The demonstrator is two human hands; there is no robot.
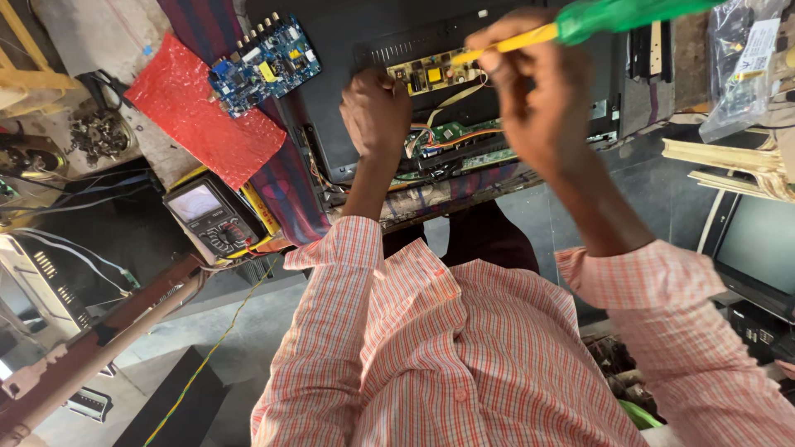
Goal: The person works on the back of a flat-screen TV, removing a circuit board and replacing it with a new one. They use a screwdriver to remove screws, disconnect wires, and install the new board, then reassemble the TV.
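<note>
tabletop (178, 161) | striped cloth (286, 178) under opened black TV back (339, 108), 12 o'clock | red bubble-wrap sheet (199, 116) at 10, blue circuit board (263, 62) touching its edge | multimeter (215, 217) at 9, at tabletop edge

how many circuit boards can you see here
3: a blue board lying loose on the red bubble wrap, a yellowish board and a green board inside the opened black panel; others may be hidden.

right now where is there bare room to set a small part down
Bare: red bubble-wrap sheet left of the blue circuit board; black back panel between that board and the left hand. Crowded: wired boards by the right hand and its green-handled screwdriver.
</note>
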